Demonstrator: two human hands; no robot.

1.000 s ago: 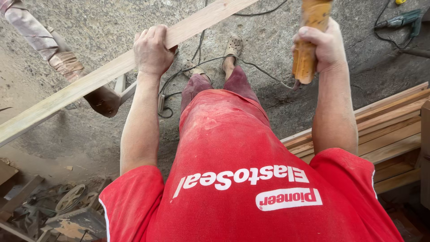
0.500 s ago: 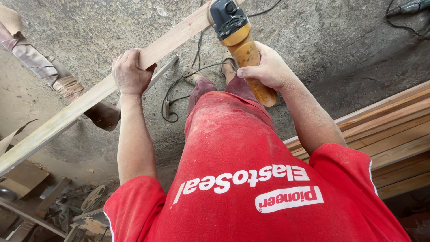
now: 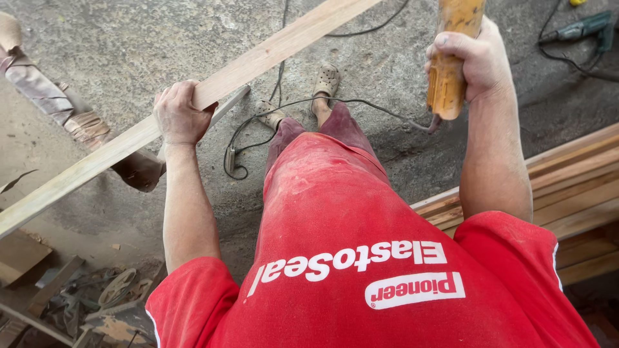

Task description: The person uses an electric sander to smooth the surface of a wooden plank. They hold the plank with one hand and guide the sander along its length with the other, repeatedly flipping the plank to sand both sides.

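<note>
Head view, containers: we see none we can make out; only a heap of scrap and offcuts (image 3: pixel 77 303) lies at the lower left.
Left hand: our left hand (image 3: pixel 179 116) is clenched around the long wooden plank (image 3: pixel 258 61), fingers wrapped over its upper edge.
Plank: it runs aslant from the lower left to the top middle, held above the concrete floor (image 3: pixel 129 38).
Right hand: our right hand (image 3: pixel 474 61) grips the orange power tool (image 3: pixel 451 58) by its body, upright; the tool's head is cut off by the top edge.
Cord: the black cable (image 3: pixel 361 103) trails from the tool across the floor past our sandalled feet (image 3: pixel 325 80).
Edges: stacked boards (image 3: pixel 574 187) lie just beside our right arm; a green drill (image 3: pixel 583 29) lies at the upper right, well apart.
Open room: bare floor shows between the plank and the drill.
</note>
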